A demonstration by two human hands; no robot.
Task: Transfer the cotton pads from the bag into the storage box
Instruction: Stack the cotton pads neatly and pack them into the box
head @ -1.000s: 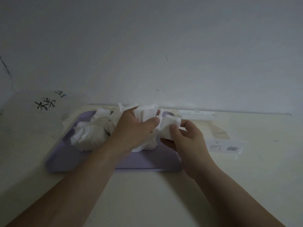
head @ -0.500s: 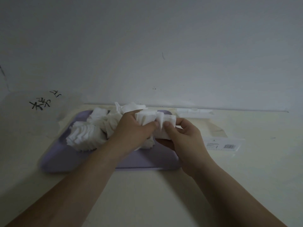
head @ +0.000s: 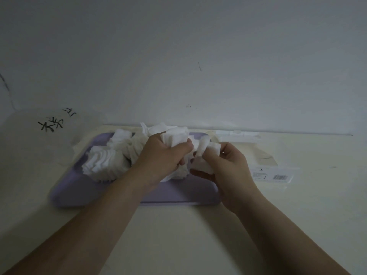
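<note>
A shallow lilac storage box [head: 83, 193] lies on the cream table, holding fanned piles of white cotton pads [head: 103, 163]. Over its middle, my left hand [head: 160, 155] grips a bunch of white pads [head: 175, 136] that stick up above the fingers. Just to the right, my right hand [head: 228, 165] pinches a smaller stack of pads [head: 204, 153] between thumb and fingers. The two hands nearly touch. A clear, flattened bag [head: 266, 169] with a barcode label lies right of the box.
A white wall rises right behind the table edge. A translucent round sheet with black characters [head: 51, 124] leans at the far left. A clear plastic strip [head: 238, 133] lies along the wall behind the bag. Bare table surface [head: 188, 235] stretches in front.
Both hands have stayed over the box while reworking the pads; the left hand's bunch now stands higher, and the right hand's stack has tilted and dropped a little.
</note>
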